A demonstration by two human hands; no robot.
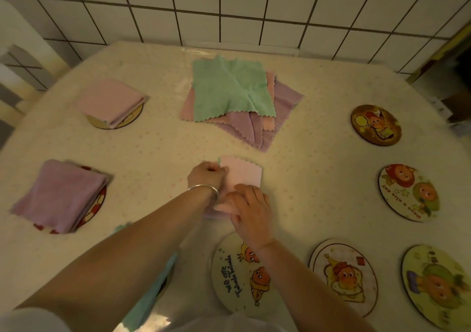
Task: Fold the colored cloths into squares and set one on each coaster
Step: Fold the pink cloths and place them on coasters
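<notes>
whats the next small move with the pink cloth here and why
Probably finish the fold, then set it on the bare coaster nearest the hands. The left hand pinches the pink cloth at its edge, the right hand presses it flat, and it already looks nearly square.

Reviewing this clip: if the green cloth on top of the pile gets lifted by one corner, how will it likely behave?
The green cloth probably droops limply: it is thin and creased. It looks light. It lies loose on the pink and purple cloths, so it should come away, perhaps dragging them slightly.

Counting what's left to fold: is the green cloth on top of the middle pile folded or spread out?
Spread out. The green cloth lies open as a single layer on the pile, zigzag edges showing, only creased.
</notes>
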